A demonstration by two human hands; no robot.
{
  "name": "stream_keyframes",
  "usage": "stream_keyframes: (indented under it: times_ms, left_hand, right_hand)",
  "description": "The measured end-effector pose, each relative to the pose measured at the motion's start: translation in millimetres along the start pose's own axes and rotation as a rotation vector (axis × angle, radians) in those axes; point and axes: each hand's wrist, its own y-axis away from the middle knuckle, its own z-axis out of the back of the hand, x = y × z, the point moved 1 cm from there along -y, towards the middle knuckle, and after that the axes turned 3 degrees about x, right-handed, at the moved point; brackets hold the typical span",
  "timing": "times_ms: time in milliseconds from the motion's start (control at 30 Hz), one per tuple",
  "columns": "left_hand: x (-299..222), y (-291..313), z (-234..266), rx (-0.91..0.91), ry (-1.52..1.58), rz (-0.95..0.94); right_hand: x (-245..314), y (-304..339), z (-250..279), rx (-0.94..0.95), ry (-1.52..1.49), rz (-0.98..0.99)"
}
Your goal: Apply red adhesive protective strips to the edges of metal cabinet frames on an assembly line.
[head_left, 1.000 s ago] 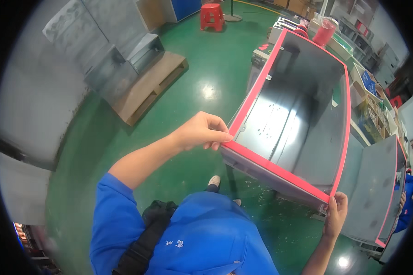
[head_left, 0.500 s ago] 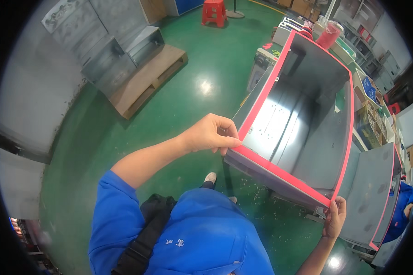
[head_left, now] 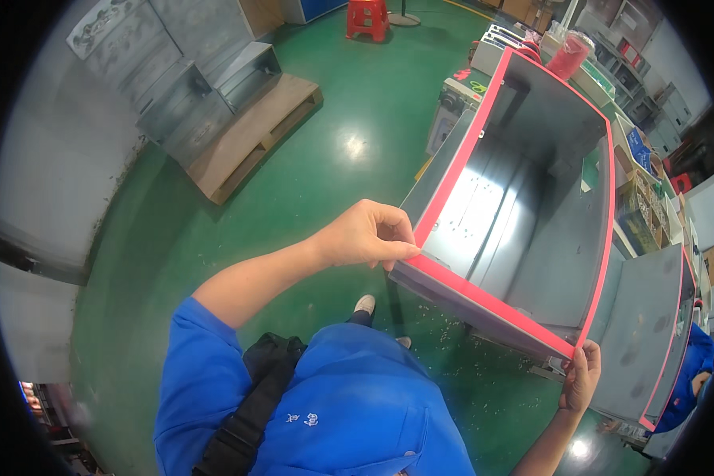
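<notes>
A large grey sheet-metal box (head_left: 559, 238) stands to my right with its open side facing up toward me. Bright pink tape (head_left: 492, 296) runs along its whole rim. At the rim's near left corner, my left hand (head_left: 373, 232) is closed, thumb and curled forefinger pinched on the tape. My right hand (head_left: 581, 377) grips the tape at the near right corner, thumb on top, the other fingers partly hidden by the box's edge. Between the hands the near strip lies straight along the edge. Bright light reflects off the inside of the box.
Another grey box (head_left: 639, 333) with pink edging stands at the right, a blue-clothed person (head_left: 688, 385) beside it. Boxes of small parts (head_left: 641, 210) and a pink roll (head_left: 570, 55) lie beyond. A wooden pallet (head_left: 254, 139) carries metal boxes at far left; a red stool (head_left: 366, 20) stands ahead.
Both hands stay at the same two corners, and the left thumb has shifted only slightly. At the far right, the other person has moved a little.
</notes>
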Motion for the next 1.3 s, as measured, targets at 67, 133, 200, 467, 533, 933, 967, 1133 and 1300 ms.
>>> stream_keyframes:
  times_ms: [67,133,200,467,533,933,967,1133,1300]
  left_hand:
    - [0,0,0,0.002,-0.007,-0.007]
    - [1,0,-1,0.007,-0.013,-0.031]
    - [3,1,-2,0.006,-0.019,-0.08]
    - [11,9,-10,-0.128,-0.008,-0.113]
    - [15,9,-8,-0.207,0.087,-0.074]
    - [31,-4,-12,-0.077,0.156,-0.097]
    - [35,-5,-12,-0.073,0.154,-0.101]
    - [57,-20,-4,0.048,-0.097,-0.352]
    - [44,-36,21,0.343,-0.16,-0.471]
  right_hand:
    - [-1,0,1,0.003,0.038,0.004]
    - [-1,1,1,-0.002,-0.004,-0.004]
    - [0,1,0,-0.016,-0.011,-0.005]
    - [-4,1,2,-0.015,0.052,0.003]
    - [-3,2,3,0.005,0.061,0.004]
    - [-9,2,-9,-0.084,0.025,0.019]
    - [-13,4,-8,-0.094,0.029,0.035]
    - [-28,15,-11,-0.328,0.029,0.076]
    - [-23,8,-29,-0.581,0.075,0.139]
